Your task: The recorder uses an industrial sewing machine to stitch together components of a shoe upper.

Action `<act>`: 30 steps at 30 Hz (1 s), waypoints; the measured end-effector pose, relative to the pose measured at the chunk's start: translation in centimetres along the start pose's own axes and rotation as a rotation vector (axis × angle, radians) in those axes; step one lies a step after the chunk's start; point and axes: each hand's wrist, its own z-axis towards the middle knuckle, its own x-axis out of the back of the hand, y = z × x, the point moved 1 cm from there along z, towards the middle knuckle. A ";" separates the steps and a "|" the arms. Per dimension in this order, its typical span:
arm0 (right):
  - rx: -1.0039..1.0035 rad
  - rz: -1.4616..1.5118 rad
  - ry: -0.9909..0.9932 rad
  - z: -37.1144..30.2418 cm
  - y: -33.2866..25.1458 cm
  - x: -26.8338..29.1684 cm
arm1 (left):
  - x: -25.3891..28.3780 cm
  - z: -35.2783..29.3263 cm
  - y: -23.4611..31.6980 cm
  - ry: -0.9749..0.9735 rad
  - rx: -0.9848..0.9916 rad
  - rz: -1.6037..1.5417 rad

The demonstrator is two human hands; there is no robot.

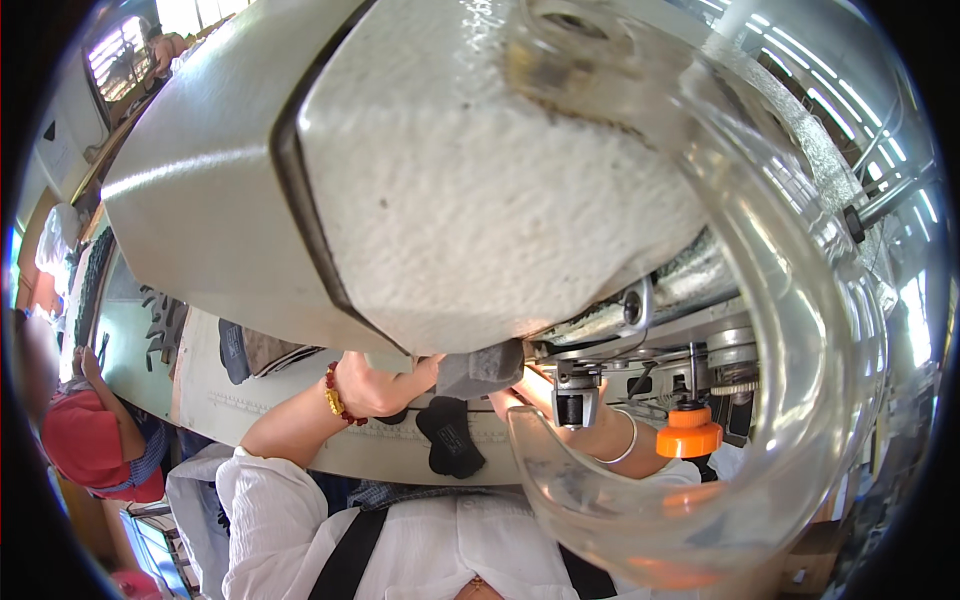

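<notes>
Head view: we see the left hand (380,385), a red-and-gold beaded bracelet (334,396) at its wrist, with its fingertips behind a soft-looking, blocky grey piece (480,368) at the lower edge of a bulky off-white metal machine head (480,220). The right hand (535,388) lies just across from it, mostly masked by metal machine parts, a pale bangle (630,438) on its forearm. We cannot tell whether either hand is spread or pinching, nor whether the grey piece is work or part of the machine. Just below and between the hands, a flat black sole-shaped fabric-like piece (450,437) lies on the pale worktable (200,372), over a ruler-like strip of markings (240,403). We judge the step in hand to be steadying work at the machine's working end; the next move calls for even, close guidance with fingertips kept clear of the mechanism. Farther out sit a folded tan-and-dark stack (272,354) on the left and a bright orange knob-like part (690,432) on the right. A curved clear plastic guard (815,330) blurs the right side, the contact point is hidden, and a co-worker in red (100,440) is partly lost at the dark rim.
</notes>
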 end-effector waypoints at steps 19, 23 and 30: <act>0.065 0.276 -0.057 -2.9 2.0 -2.8 | -1.4 -1.7 -0.9 0.054 0.023 -0.159; 0.621 -0.502 -0.060 -2.8 2.1 -2.2 | -0.7 -0.3 -0.5 0.081 0.000 -0.194; 1.187 -1.421 -0.088 -1.5 1.9 -1.1 | 0.2 1.1 0.4 0.247 -0.124 0.026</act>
